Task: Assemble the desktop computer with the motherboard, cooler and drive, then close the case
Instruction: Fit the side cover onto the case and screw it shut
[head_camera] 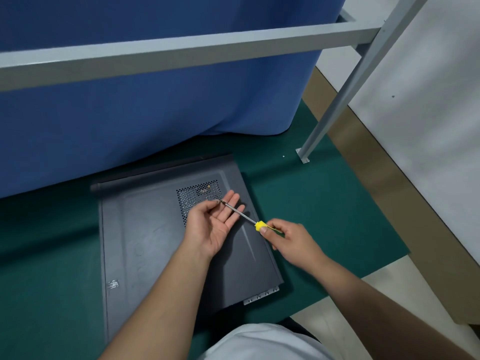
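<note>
Green mat (324, 203) on the floor, blue curtain (155, 100) behind, grey metal frame (181, 50) overhead. Closed dark grey computer case (161, 242) lies flat on the mat, vent grille (197, 198) upward. Right hand (291, 240) grips a yellow-handled screwdriver (249, 219). Left hand (215, 222), palm up with fingers relaxed, meets the tip.

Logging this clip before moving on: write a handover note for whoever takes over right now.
Right hand grips the yellow screwdriver.
Left hand is palm up, thumb and forefinger pinching something small at the screwdriver's tip, probably a screw; too small to be sure.
Case lies flat on the green mat with its side panel already on.
Left, by the look of it: drive in the panel screws. The inside is hidden.
</note>
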Demonstrator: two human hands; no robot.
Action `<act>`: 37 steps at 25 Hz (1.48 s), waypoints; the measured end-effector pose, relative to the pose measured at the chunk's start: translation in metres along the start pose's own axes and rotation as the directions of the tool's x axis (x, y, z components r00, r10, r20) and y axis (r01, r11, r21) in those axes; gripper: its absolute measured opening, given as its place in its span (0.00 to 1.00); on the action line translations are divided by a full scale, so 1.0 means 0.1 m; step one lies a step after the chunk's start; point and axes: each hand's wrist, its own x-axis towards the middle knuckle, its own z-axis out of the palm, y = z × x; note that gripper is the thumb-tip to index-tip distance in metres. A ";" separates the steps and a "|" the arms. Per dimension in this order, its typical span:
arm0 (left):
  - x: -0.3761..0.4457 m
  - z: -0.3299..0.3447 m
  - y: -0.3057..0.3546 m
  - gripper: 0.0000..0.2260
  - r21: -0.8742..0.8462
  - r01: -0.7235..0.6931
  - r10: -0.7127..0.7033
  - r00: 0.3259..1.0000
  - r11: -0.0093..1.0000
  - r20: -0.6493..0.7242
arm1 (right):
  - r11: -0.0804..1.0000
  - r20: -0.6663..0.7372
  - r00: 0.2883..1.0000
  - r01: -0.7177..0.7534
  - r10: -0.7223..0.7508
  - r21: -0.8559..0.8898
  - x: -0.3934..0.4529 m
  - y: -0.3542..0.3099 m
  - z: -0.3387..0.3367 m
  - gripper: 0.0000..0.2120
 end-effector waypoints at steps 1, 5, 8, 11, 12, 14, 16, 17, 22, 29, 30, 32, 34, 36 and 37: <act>-0.03 -0.03 0.00 0.06 -0.013 0.003 -0.003 1.000 1.000 0.009 | 1.000 -0.006 1.000 0.004 -0.004 0.003 -0.04 -0.02 0.02 0.17; -0.16 -0.10 -0.02 0.06 -0.010 0.023 -0.023 0.999 1.000 0.023 | 0.999 -0.014 1.000 0.009 -0.010 -0.036 -0.19 -0.06 0.05 0.16; -0.23 -0.13 -0.04 0.06 0.004 0.029 -0.029 0.999 1.000 0.025 | 0.999 -0.020 1.000 0.022 -0.023 -0.048 -0.26 -0.09 0.05 0.16; -0.30 -0.15 -0.05 0.11 0.021 0.029 -0.030 0.999 0.999 0.027 | 0.997 -0.037 0.999 0.028 -0.031 -0.066 -0.33 -0.12 0.06 0.15; -0.32 -0.15 -0.06 0.12 0.033 0.030 -0.031 0.999 0.999 0.023 | 0.997 -0.047 0.998 0.034 -0.038 -0.074 -0.36 -0.12 0.06 0.15; -0.38 -0.16 -0.06 0.09 0.079 0.032 -0.034 0.999 0.996 0.018 | 0.993 -0.062 0.997 0.048 -0.055 -0.108 -0.42 -0.13 0.06 0.14; -0.44 -0.16 -0.05 0.06 0.174 0.034 -0.034 0.999 0.984 -0.007 | 0.985 -0.084 0.995 0.045 -0.060 -0.167 -0.47 -0.14 0.05 0.15; -0.46 -0.16 -0.05 0.05 0.226 0.037 -0.032 0.999 0.973 -0.029 | 0.975 -0.099 0.993 0.039 -0.062 -0.219 -0.50 -0.15 0.05 0.15; -0.56 -0.18 -0.04 0.05 0.334 0.036 -0.001 0.994 0.942 -0.105 | 0.899 -0.162 0.977 0.058 -0.142 -0.433 -0.64 -0.22 0.16 0.15; -0.67 -0.39 -0.13 0.04 0.403 0.070 -0.002 0.986 0.913 -0.166 | 0.960 -0.172 0.985 -0.062 0.015 -0.273 -0.93 -0.20 0.50 0.16; -0.69 -0.42 -0.16 0.04 0.411 0.072 -0.003 0.986 0.909 -0.166 | 0.988 -0.147 0.985 -0.109 0.092 -0.111 -0.97 -0.19 0.54 0.15; -0.75 -0.45 -0.23 0.04 0.422 0.078 -0.009 0.987 0.903 -0.163 | 0.981 -0.102 0.979 -0.167 0.176 0.095 -1.07 -0.18 0.57 0.13; -0.81 -0.46 -0.34 0.04 0.423 0.079 -0.014 0.988 0.903 -0.155 | 0.967 -0.078 0.978 -0.177 0.193 0.183 -1.18 -0.14 0.59 0.13; -0.89 -0.47 -0.48 0.04 0.425 0.074 -0.011 0.989 0.902 -0.148 | 0.964 -0.078 0.977 -0.181 0.199 0.193 -1.31 -0.09 0.59 0.12; -0.93 -0.48 -0.56 0.04 0.430 0.072 -0.010 0.989 0.900 -0.146 | 0.957 -0.071 0.976 -0.185 0.205 0.222 -1.39 -0.06 0.59 0.10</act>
